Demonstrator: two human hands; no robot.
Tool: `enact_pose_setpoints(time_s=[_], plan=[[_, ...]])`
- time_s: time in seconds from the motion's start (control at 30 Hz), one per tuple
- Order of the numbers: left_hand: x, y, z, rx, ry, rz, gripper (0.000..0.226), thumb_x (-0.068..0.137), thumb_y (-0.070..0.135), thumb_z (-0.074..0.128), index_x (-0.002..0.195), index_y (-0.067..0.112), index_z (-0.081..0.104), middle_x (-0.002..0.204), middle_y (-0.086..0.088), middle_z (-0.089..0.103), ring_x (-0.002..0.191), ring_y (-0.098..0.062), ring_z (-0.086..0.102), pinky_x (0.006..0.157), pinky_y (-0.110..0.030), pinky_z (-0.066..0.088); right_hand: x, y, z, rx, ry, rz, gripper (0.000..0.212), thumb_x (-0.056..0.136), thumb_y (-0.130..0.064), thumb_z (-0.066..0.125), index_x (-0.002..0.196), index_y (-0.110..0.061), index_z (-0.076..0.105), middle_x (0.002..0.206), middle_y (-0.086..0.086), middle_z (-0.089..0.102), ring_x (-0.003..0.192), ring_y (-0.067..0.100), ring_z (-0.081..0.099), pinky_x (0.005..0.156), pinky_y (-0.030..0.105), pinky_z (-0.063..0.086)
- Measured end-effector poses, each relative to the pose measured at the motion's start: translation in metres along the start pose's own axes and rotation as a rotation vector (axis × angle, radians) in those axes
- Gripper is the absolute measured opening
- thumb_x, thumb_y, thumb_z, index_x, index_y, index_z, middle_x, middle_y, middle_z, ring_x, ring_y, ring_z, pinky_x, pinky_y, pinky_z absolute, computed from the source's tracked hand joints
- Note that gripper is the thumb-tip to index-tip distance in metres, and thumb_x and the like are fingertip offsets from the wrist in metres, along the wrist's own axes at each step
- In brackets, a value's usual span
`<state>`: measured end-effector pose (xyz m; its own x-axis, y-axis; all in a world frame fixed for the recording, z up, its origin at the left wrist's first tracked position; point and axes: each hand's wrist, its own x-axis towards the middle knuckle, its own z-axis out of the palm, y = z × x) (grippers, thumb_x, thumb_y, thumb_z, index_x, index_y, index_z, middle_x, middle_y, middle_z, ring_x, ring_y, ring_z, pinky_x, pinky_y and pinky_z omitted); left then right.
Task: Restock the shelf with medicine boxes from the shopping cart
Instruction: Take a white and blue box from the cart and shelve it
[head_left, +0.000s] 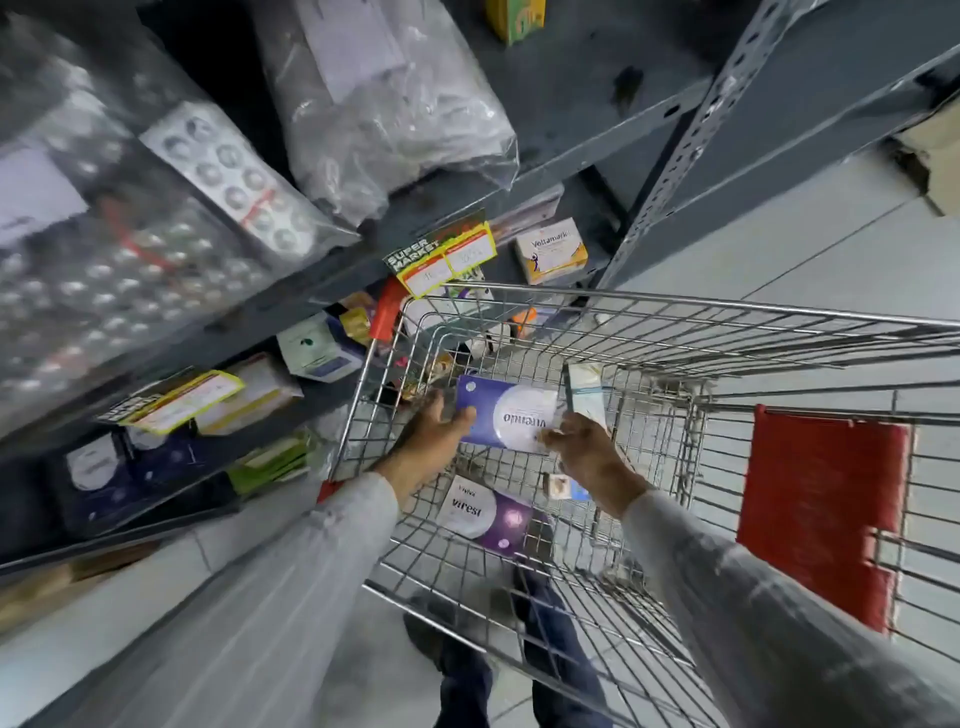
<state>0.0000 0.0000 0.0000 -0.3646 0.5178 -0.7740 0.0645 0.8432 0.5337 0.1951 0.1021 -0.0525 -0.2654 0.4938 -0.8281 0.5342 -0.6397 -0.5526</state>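
Inside the wire shopping cart (675, 306) both my hands hold a flat purple and white medicine box (511, 415). My left hand (439, 434) grips its left end and my right hand (587, 452) pinches its right end. Below it on the cart floor lies a second purple and white box marked "virest" (485, 514). A pale teal box (587, 389) stands upright against the cart's far wall, and a small box (563, 487) lies by my right wrist. The grey metal shelf (291, 306) rises on the left, with boxes on its lower levels.
Clear bags of blister packs (156, 218) fill the upper shelf. Price tags (447, 254) hang off the shelf edges. An orange and white box (550, 249) sits on a middle level. The cart's red seat flap (821, 514) is at the right. My legs stand behind the cart.
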Motion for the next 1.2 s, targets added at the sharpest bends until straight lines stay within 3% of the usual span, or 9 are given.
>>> enact_pose_setpoints(time_s=[0.17, 0.23, 0.47, 0.63, 0.77, 0.87, 0.97, 1.03, 1.2], plan=[[0.003, -0.009, 0.014, -0.074, 0.009, 0.075, 0.036, 0.105, 0.011, 0.053, 0.141, 0.013, 0.058, 0.133, -0.012, 0.068, 0.121, -0.029, 0.063, 0.107, -0.039, 0.050, 0.001, 0.006, 0.012, 0.101, -0.092, -0.054, 0.031, 0.091, 0.009, 0.067, 0.113, -0.013, 0.071, 0.083, -0.016, 0.080, 0.081, -0.003, 0.071, 0.070, 0.014, 0.056], [-0.005, -0.009, 0.012, -0.108, 0.053, 0.078, 0.037, 0.105, 0.013, 0.054, 0.142, 0.016, 0.059, 0.133, -0.012, 0.070, 0.119, -0.028, 0.065, 0.108, -0.045, 0.051, -0.011, 0.001, 0.013, 0.119, -0.080, -0.096, 0.030, 0.091, 0.009, 0.067, 0.110, -0.013, 0.073, 0.091, -0.014, 0.080, 0.089, 0.000, 0.073, 0.086, 0.023, 0.058], [-0.084, 0.023, -0.009, -0.209, 0.179, 0.263, 0.023, 0.097, 0.032, 0.065, 0.117, 0.043, 0.068, 0.078, 0.019, 0.067, 0.088, -0.014, 0.063, 0.086, -0.038, 0.055, -0.101, -0.043, -0.008, 0.102, 0.116, -0.244, 0.019, 0.084, 0.000, 0.078, 0.085, -0.018, 0.081, 0.099, 0.001, 0.079, 0.099, 0.026, 0.069, 0.081, 0.037, 0.059], [-0.190, 0.046, -0.039, -0.219, 0.335, 0.471, 0.018, 0.083, 0.070, 0.059, 0.083, 0.057, 0.071, 0.081, 0.005, 0.077, 0.076, -0.003, 0.061, 0.080, -0.043, 0.058, -0.233, -0.096, -0.013, -0.056, 0.176, -0.511, 0.037, 0.077, -0.051, 0.079, 0.107, -0.028, 0.081, 0.095, -0.002, 0.083, 0.094, 0.022, 0.078, 0.091, 0.051, 0.060], [-0.288, 0.059, -0.079, -0.354, 0.412, 0.596, 0.044, 0.087, 0.067, 0.061, 0.119, 0.041, 0.075, 0.098, 0.014, 0.082, 0.089, 0.005, 0.067, 0.084, -0.035, 0.058, -0.348, -0.138, 0.011, -0.176, 0.293, -0.734, 0.031, 0.084, -0.060, 0.067, 0.110, -0.047, 0.077, 0.094, -0.019, 0.081, 0.097, 0.005, 0.076, 0.093, 0.047, 0.059], [-0.360, 0.062, -0.121, -0.432, 0.510, 0.747, 0.024, 0.091, 0.062, 0.062, 0.114, 0.063, 0.069, 0.096, 0.027, 0.078, 0.087, 0.010, 0.069, 0.079, -0.032, 0.058, -0.435, -0.167, 0.044, -0.193, 0.302, -0.918, 0.034, 0.083, -0.059, 0.064, 0.115, -0.051, 0.074, 0.097, -0.026, 0.079, 0.092, -0.009, 0.071, 0.081, 0.033, 0.056], [-0.425, 0.062, -0.172, -0.612, 0.527, 0.870, 0.025, 0.090, 0.059, 0.064, 0.111, 0.052, 0.075, 0.102, 0.015, 0.080, 0.098, -0.011, 0.075, 0.087, -0.048, 0.062, -0.510, -0.192, 0.085, -0.124, 0.155, -1.107, 0.035, 0.088, -0.041, 0.072, 0.122, -0.046, 0.073, 0.105, -0.023, 0.079, 0.091, -0.005, 0.073, 0.072, 0.014, 0.052], [-0.463, 0.057, -0.210, -0.701, 0.543, 0.938, 0.035, 0.087, 0.056, 0.064, 0.112, 0.037, 0.079, 0.106, 0.002, 0.078, 0.104, -0.024, 0.074, 0.096, -0.057, 0.057, -0.552, -0.209, 0.114, -0.141, 0.056, -1.204, 0.040, 0.092, -0.028, 0.072, 0.127, -0.048, 0.069, 0.111, -0.020, 0.078, 0.087, 0.000, 0.072, 0.070, 0.017, 0.052], [-0.537, 0.031, -0.312, -0.941, 0.529, 1.008, 0.032, 0.085, 0.044, 0.065, 0.106, 0.023, 0.076, 0.107, -0.004, 0.080, 0.092, -0.011, 0.072, 0.082, -0.037, 0.050, -0.607, -0.255, 0.201, -0.174, -0.148, -1.359, 0.050, 0.097, -0.013, 0.065, 0.130, -0.051, 0.065, 0.111, -0.014, 0.079, 0.085, 0.007, 0.071, 0.072, 0.023, 0.054]])
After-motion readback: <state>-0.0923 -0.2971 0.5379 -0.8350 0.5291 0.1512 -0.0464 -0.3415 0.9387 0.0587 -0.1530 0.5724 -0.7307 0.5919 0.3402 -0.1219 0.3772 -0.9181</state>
